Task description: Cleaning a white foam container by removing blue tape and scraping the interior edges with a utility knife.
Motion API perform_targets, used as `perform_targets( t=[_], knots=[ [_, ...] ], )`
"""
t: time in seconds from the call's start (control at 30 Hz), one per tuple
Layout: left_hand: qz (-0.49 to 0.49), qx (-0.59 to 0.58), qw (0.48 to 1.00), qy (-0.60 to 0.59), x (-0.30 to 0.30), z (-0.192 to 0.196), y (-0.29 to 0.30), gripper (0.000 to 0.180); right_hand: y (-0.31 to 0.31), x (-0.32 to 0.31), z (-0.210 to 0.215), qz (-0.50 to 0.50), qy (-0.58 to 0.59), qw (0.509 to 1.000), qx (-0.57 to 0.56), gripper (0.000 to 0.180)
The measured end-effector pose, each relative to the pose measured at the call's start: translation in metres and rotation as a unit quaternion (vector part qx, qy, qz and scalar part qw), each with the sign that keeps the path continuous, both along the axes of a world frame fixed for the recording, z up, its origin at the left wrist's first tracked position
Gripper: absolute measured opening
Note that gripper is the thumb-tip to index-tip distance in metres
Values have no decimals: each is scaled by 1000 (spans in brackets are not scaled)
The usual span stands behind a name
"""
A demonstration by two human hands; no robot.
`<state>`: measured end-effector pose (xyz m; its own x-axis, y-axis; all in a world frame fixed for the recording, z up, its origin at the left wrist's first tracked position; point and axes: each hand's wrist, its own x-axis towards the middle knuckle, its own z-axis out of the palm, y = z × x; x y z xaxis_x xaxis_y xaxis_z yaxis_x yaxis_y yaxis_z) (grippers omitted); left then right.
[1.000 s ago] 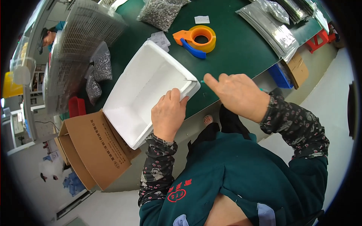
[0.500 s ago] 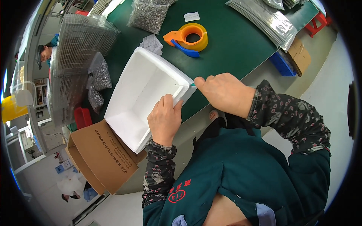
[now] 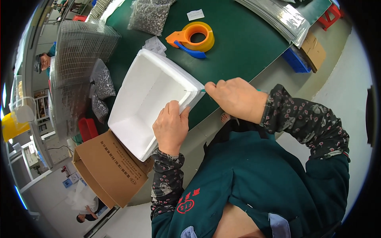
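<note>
A white foam box [image 3: 137, 107] stands tilted at the table's near edge, its open side facing me. My left hand [image 3: 171, 129] grips its near rim, thumb on the outer face and fingers over the edge. In my right hand [image 3: 236, 99] is a thin tool with a green handle [image 3: 203, 90], mostly hidden by the closed fingers. Its narrow end meets the box's right corner, and a thin tip seems to show on the inner side of the rim. The exact kind of tool cannot be made out.
An orange tape dispenser [image 3: 196, 38] lies on the green table [image 3: 234, 55] behind the box. A brown carton [image 3: 109, 168] is below left. Bags of small metal parts [image 3: 104, 83] and wire racks [image 3: 81, 55] stand left. Flat silvery packs [image 3: 274, 18] lie far right.
The view has shifted slightly, so the table items sit a little further left. My hands keep their hold on the box and the tool, almost in place.
</note>
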<state>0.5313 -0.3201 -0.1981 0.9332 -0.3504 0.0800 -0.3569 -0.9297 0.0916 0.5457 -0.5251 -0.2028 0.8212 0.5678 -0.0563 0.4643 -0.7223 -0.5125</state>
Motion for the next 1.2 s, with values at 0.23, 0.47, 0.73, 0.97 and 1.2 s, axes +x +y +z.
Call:
perform_targets(
  t=[0.23, 0.47, 0.73, 0.97, 1.2],
  knots=[
    [-6, 2, 1000, 2, 1, 4, -2, 24, -10, -9, -6, -30, 7, 999, -13, 30],
    [-12, -11, 1000, 9, 2, -2, 4, 24, -2, -2, -23, -10, 14, 999, 38, 30],
    [-27, -32, 999, 12, 2, 3, -3, 24, -2, -4, -36, -28, 18, 999, -15, 25],
    [-13, -14, 1000, -1, 0, 0, 1, 24, -6, -6, -39, -23, 50, 998, -23, 37],
    [-26, -13, 1000, 0, 0, 2, -2, 24, 3, -3, -79, -37, -3, 999, 15, 12]
  ],
)
